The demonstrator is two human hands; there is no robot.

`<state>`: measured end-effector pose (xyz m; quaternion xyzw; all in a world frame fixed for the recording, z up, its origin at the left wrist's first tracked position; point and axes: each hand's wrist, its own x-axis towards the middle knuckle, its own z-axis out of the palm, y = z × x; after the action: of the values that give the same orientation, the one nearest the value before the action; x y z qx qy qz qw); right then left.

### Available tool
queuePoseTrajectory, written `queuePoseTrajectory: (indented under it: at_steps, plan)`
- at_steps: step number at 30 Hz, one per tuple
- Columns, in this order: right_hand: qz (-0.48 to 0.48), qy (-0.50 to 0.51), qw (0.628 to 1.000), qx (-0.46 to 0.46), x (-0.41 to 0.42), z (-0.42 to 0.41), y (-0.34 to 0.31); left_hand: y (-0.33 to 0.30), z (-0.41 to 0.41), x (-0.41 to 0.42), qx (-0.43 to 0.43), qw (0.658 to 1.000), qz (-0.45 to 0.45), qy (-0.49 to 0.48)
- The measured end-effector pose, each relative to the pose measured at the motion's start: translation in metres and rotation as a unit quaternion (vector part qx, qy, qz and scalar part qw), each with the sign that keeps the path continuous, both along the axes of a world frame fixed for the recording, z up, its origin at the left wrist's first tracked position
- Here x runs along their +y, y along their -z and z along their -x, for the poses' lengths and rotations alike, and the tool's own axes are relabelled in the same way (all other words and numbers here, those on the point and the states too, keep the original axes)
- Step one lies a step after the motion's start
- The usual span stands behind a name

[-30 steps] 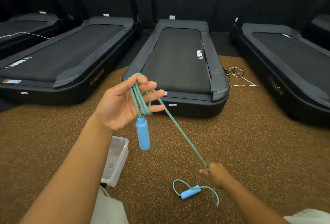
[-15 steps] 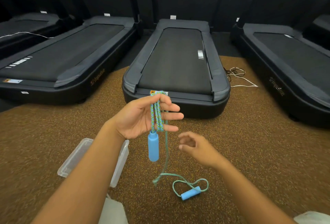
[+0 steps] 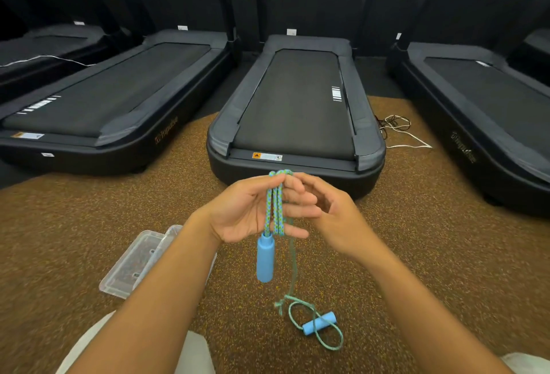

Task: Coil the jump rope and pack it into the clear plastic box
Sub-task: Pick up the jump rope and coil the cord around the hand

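The jump rope (image 3: 275,210) lay looped in several strands across our left hand (image 3: 247,210), whose fingers (image 3: 297,195) stretched nearly straight beneath the loops with the thumb over them. One blue handle (image 3: 265,259) hung below that palm. Our right hand (image 3: 336,218) met the loops at their top, fingers loosely curled; we could not tell whether they pinched the rope. A loose strand dropped to the speckled floor (image 3: 416,254), where the other handle (image 3: 319,323) lay. The clear plastic box (image 3: 135,263) sat on the floor, left of our forearm.
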<state>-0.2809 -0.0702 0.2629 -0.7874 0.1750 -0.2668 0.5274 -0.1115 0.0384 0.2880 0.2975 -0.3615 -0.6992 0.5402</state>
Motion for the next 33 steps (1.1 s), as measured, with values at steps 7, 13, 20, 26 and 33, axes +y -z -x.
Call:
queuePoseTrajectory:
  at_steps: [7,13,20,26,33]
  plan:
    - [0.012,0.027,0.999,0.041,0.003,0.004,0.009,0.004,0.014,0.002,-0.007,1.0,-0.008,0.029]
    - [-0.033,0.023,0.991,0.129,0.019,0.011,0.036,0.012,0.021,-0.007,-0.009,1.0,-0.023,-0.004]
    - [0.009,-0.048,0.977,0.206,0.036,0.019,0.036,0.016,0.015,-0.011,-0.005,0.999,-0.018,-0.039]
    - [0.058,-0.067,0.969,0.231,0.039,0.029,0.008,0.017,0.003,-0.008,-0.007,0.997,-0.025,-0.075]
    - [0.176,-0.086,0.958,0.212,0.039,0.035,-0.027,0.02,0.0,-0.008,-0.02,0.993,-0.047,-0.105]
